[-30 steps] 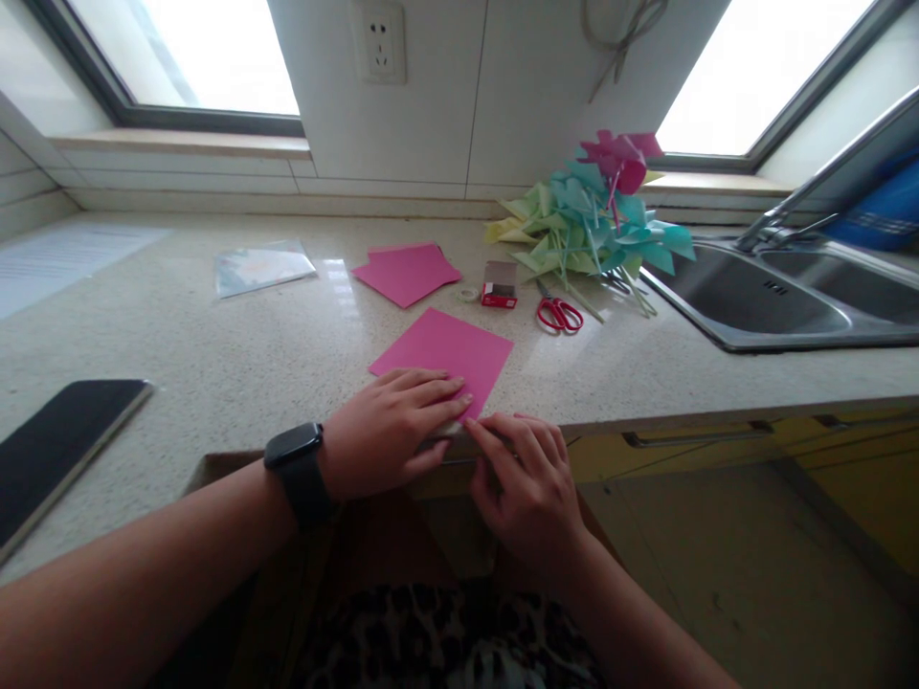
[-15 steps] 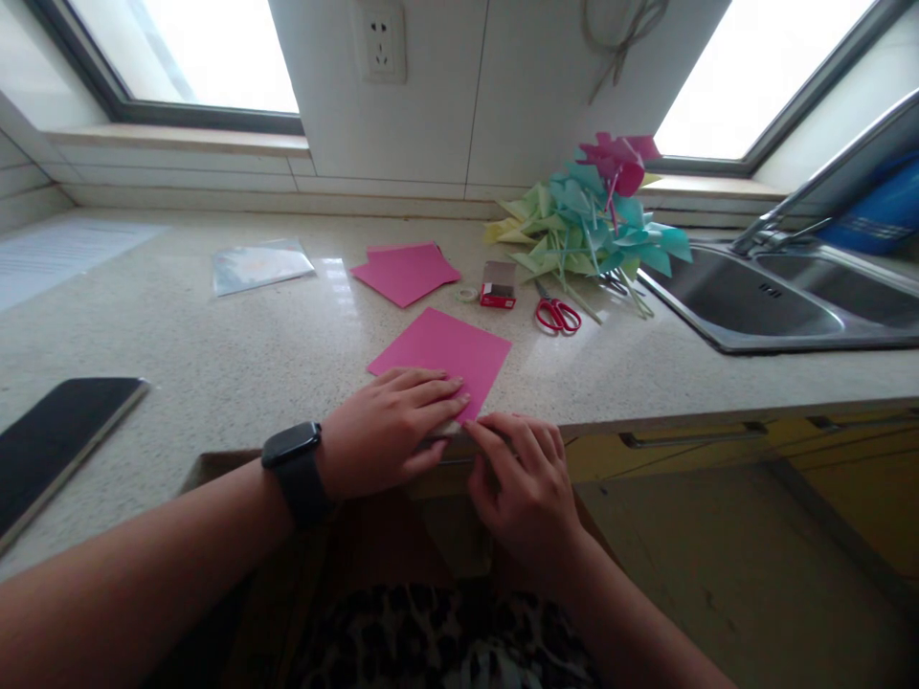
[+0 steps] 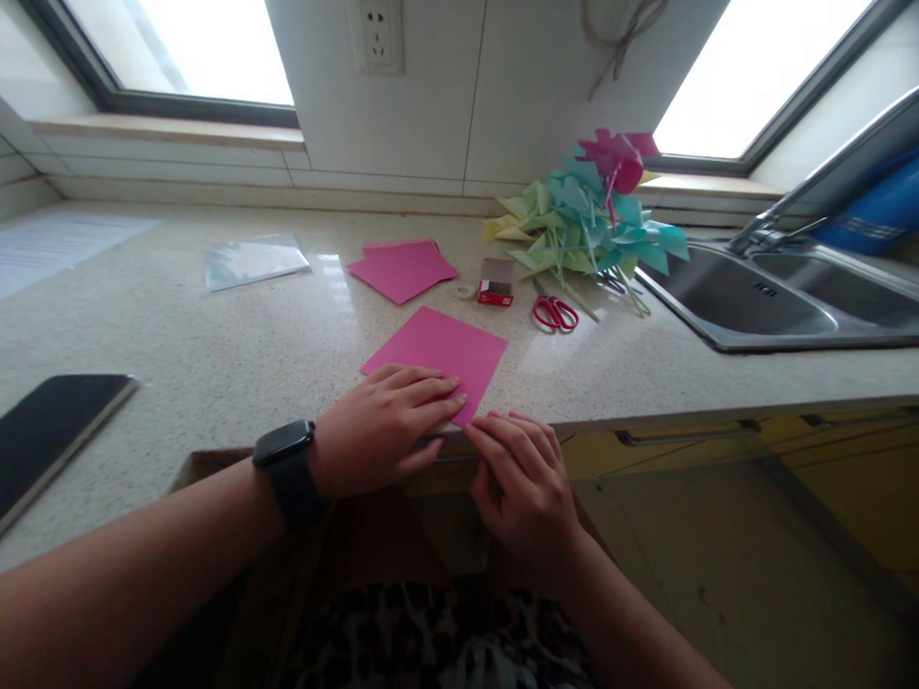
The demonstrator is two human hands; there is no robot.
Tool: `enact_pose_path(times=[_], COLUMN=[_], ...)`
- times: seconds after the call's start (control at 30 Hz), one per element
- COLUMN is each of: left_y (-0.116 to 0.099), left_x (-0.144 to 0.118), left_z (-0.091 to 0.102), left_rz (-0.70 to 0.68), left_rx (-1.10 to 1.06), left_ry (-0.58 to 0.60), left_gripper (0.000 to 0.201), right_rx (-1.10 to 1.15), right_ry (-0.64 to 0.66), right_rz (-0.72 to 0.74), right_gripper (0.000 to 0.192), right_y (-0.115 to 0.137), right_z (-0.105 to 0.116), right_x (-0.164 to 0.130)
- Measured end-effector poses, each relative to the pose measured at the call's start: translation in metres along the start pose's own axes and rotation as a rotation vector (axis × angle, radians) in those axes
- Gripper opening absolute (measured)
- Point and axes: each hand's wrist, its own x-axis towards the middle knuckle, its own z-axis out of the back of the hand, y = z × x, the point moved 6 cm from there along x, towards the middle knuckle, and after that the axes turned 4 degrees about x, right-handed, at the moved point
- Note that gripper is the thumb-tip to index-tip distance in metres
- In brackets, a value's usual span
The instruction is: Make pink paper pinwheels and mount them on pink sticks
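The pink sheet [image 3: 439, 352] lies flat near the front edge of the speckled surface [image 3: 215, 354], with its near corner at or just past that edge. The left hand [image 3: 384, 426], a dark watch [image 3: 285, 464] on its wrist, lies palm down on the sheet's near part, fingers [image 3: 431, 390] stretched flat and pressing rather than gripping. The right hand [image 3: 524, 478] sits at about 4 o'clock from the left, below the edge, its fingertips [image 3: 482, 433] meeting the sheet's near corner. Whether they pinch the paper or only touch it I cannot tell, since the corner is hidden between the two hands.

The main risk, as I judge it, is the sheet sliding. The stone looks smooth and glossy, so a sideways push from the right hand could swing the paper under the flat left palm and set any crease off-square. Because the corner hangs at the edge, pressing there finds little support and could crumple or tear the paper rather than fold it cleanly.

Farther off, the clutter looks safe from a stray elbow: a stack of pink sheets [image 3: 402, 268] at 12 o'clock, a small red box [image 3: 496, 283] and red scissors [image 3: 554, 311] at 1 o'clock, paper pinwheels [image 3: 585, 225] beyond them beside the sink [image 3: 761, 297]. A dark phone [image 3: 50, 431] lies at 9 o'clock, well apart.
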Motion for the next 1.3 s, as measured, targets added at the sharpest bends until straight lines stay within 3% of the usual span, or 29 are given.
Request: enact_pose_path(times=[0.47, 0.93, 1.3], left_y=[-0.001, -0.004, -0.002], left_x=[0.000, 0.001, 0.001], left_z=[0.000, 0.001, 0.000], left_rz=[0.001, -0.063, -0.033], left_rx=[0.007, 0.014, -0.021], left_ry=[0.009, -0.020, -0.019], left_gripper=[0.044, 0.039, 0.040], right_rx=[-0.039, -0.011, 0.015], right_ry=[-0.025, -0.060, -0.065], right_rz=[-0.005, -0.028, 0.087], right_gripper=[0.040, 0.017, 0.024], right_y=[0.002, -0.005, -0.006], right_z=[-0.001, 0.002, 0.004], right_x=[0.003, 0.010, 0.015])
